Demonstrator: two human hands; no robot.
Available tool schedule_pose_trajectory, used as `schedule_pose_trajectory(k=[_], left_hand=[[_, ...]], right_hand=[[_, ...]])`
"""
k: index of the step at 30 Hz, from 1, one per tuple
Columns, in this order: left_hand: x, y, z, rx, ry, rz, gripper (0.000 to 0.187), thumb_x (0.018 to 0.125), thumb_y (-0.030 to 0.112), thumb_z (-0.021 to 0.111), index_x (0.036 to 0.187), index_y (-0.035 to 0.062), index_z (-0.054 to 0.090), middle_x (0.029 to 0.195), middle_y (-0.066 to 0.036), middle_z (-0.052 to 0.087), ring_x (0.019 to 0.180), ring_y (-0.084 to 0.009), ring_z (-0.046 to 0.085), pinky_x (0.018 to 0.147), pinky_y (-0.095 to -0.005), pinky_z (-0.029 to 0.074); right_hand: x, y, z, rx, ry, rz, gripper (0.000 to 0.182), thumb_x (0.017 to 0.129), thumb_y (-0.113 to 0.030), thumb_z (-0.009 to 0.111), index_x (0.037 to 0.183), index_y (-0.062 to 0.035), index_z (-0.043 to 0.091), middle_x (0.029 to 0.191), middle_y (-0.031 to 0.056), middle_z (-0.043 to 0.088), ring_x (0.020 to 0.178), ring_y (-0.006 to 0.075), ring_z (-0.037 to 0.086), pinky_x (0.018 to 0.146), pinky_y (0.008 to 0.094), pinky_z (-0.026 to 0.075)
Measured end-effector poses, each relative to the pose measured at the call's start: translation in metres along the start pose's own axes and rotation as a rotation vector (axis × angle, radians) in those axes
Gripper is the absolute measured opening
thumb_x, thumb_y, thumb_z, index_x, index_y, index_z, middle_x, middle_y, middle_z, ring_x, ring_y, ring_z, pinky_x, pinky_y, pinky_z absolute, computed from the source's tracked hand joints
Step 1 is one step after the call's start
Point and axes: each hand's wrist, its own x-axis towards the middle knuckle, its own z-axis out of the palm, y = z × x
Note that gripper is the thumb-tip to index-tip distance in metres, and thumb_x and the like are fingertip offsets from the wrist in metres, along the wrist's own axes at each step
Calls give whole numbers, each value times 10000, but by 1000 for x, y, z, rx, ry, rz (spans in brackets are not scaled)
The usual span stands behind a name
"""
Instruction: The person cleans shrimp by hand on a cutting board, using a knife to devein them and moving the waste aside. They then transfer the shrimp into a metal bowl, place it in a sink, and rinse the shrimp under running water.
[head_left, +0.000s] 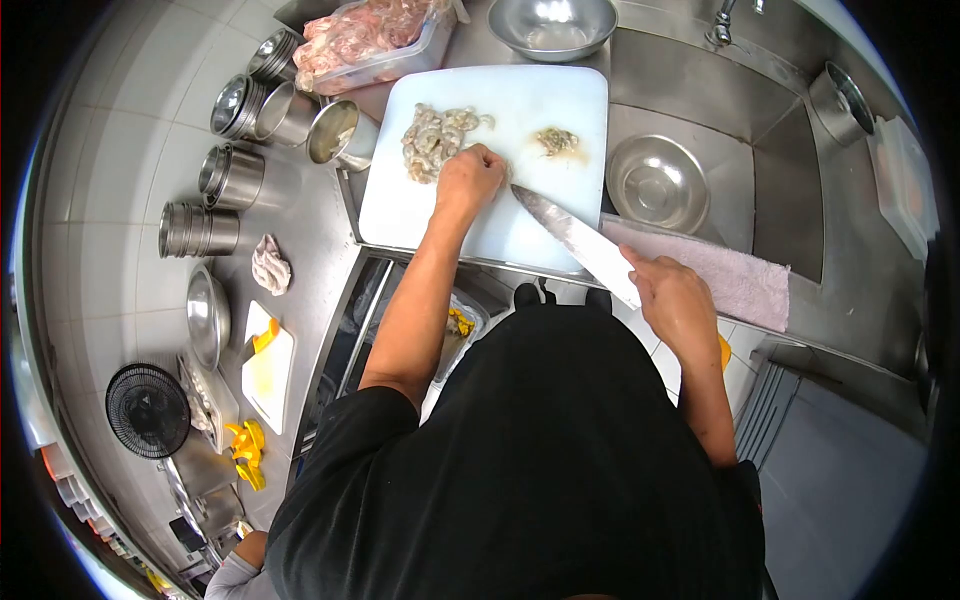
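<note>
A pile of peeled raw shrimp (432,140) lies on the left half of the white cutting board (520,90). Beside that pile my left hand (473,180) is closed, its fingertips pressed down on a shrimp that they mostly hide. My right hand (668,290) grips a large kitchen knife (575,237) with a yellow handle. The blade slants over the board's front edge, its tip just right of my left fingers. A small heap of dark shrimp scraps (556,141) sits on the right part of the board.
A metal bowl (659,180) stands in the sink right of the board, with a pink towel (715,270) along the front edge. Behind are another bowl (553,25) and a tub of raw meat (375,45). Steel cups (285,115) line the left counter. A person's sleeve (240,580) shows lower left.
</note>
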Motion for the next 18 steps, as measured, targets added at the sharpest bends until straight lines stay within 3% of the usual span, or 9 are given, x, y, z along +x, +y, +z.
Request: schedule_pose_trajectory(k=[5, 11, 14, 18], left_hand=[[-3, 11, -7, -36, -28, -24, 219, 868, 180, 646, 983, 6, 713, 723, -75, 730, 568, -166, 670, 607, -314, 536], [-1, 4, -8, 36, -74, 34, 369, 850, 198, 630, 1179, 65, 730, 712, -74, 724, 584, -174, 673, 645, -330, 541], [6, -12, 2, 125, -34, 139, 389, 856, 227, 640, 1206, 82, 732, 751, -115, 730, 676, -228, 709, 700, -362, 552], [-4, -5, 0, 223, -9, 197, 331, 870, 261, 655, 1118, 57, 739, 848, -174, 734, 822, -315, 720, 776, -408, 554]], right_hand=[[10, -7, -7, 2, 66, 37, 347, 961, -144, 589, 1286, -138, 708, 924, 198, 686, 876, 399, 667, 797, 490, 520], [16, -11, -7, -49, 71, 42, 346, 965, -142, 579, 1286, -132, 705, 945, 190, 693, 887, 397, 665, 806, 490, 522], [16, -12, -7, -50, 72, 29, 347, 969, -147, 574, 1291, -131, 702, 942, 195, 692, 891, 396, 664, 810, 487, 522], [18, -11, -5, -74, 56, 24, 352, 975, -154, 567, 1302, -133, 696, 933, 204, 687, 893, 398, 663, 817, 489, 520]])
